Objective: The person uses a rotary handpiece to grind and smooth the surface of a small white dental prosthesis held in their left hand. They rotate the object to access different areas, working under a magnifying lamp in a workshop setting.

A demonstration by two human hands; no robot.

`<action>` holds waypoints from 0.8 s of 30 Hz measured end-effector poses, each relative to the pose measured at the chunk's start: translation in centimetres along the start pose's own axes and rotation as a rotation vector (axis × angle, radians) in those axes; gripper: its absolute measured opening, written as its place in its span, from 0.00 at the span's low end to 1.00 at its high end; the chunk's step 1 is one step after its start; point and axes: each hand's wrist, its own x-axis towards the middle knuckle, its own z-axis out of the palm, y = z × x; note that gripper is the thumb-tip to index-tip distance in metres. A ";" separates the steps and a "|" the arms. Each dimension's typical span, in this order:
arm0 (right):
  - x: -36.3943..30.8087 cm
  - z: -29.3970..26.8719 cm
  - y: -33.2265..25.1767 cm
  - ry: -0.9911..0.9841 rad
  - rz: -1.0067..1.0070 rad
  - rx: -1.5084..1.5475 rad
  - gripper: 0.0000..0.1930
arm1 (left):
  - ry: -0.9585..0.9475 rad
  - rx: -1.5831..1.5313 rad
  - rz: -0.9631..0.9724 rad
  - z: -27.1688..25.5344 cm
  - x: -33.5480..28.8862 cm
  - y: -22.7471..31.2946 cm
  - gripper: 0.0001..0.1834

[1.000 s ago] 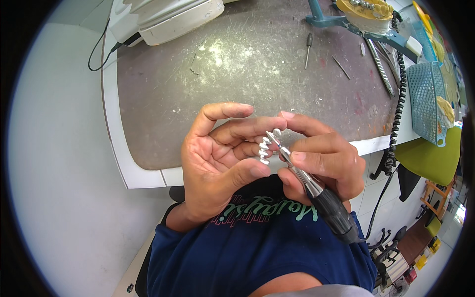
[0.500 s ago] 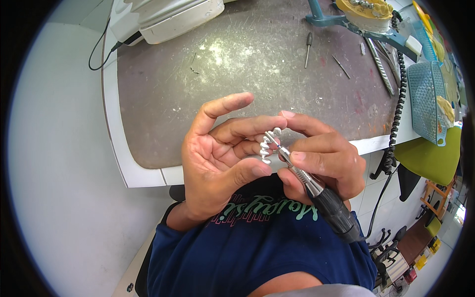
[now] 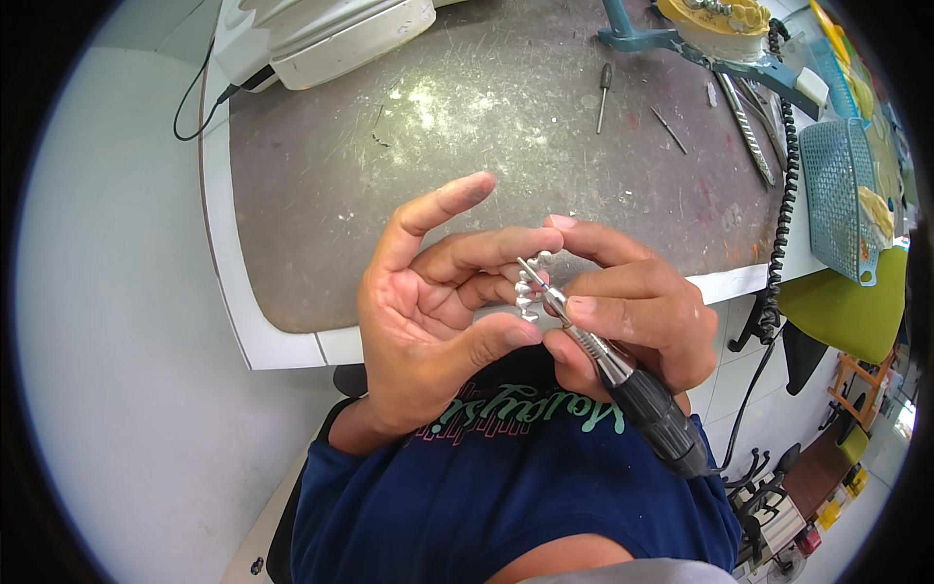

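Observation:
My left hand (image 3: 428, 282) holds a small curved metal dental bridge (image 3: 525, 292), a row of silvery tooth shapes, between its thumb and fingers; the index finger sticks out free. In my right hand (image 3: 647, 307) is a rotary handpiece (image 3: 618, 370) with a steel nose and black body, gripped like a pen. Its thin bur (image 3: 531, 271) lies against or just over the upper part of the bridge; contact cannot be made out. The fingertips of both hands meet above the bridge.
A loose bur (image 3: 604, 97) and a thin rod (image 3: 668, 129) lie on the scratched bench mat (image 3: 321, 195). At the right are metal hand tools (image 3: 747, 136), a coiled cord (image 3: 783, 214) and a blue basket (image 3: 835, 195). A yellow dental model (image 3: 720, 34) sits at the back in a blue-grey frame (image 3: 637, 39).
The bridge has turned slightly in my left fingers, and the left thumb and index fingertip have shifted a little. The handpiece stays almost in place, its bur slightly left.

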 end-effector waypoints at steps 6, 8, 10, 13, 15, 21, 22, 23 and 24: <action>0.1 0.2 0.2 0.030 -0.014 -0.027 0.12 | 0.016 0.053 0.029 0.2 -0.1 -0.2 0.43; 0.0 0.1 0.1 0.022 -0.006 -0.020 0.12 | 0.020 0.076 0.038 0.2 -0.3 -0.2 0.43; -0.1 0.2 0.1 0.039 0.006 -0.021 0.12 | 0.038 0.085 0.047 0.4 -0.3 -0.3 0.43; -0.1 0.1 0.2 0.037 0.009 -0.014 0.12 | 0.038 0.105 0.070 0.5 -0.3 -0.4 0.43; -0.1 0.0 0.1 0.034 0.012 -0.011 0.13 | 0.038 0.117 0.080 0.5 -0.3 -0.4 0.43; -0.1 -0.4 -0.1 -0.010 0.023 0.004 0.13 | 0.098 0.039 -0.008 0.5 -0.4 0.0 0.42; -0.4 -0.3 -0.1 0.009 0.037 0.016 0.13 | 0.156 0.027 -0.066 0.9 -0.4 0.3 0.43; -0.5 -0.3 0.1 0.016 0.030 0.022 0.13 | 0.213 0.014 -0.123 1.1 -0.4 0.5 0.44; -0.5 -0.2 0.1 0.024 0.025 0.025 0.13 | 0.146 -0.045 -0.076 0.9 -0.4 0.3 0.41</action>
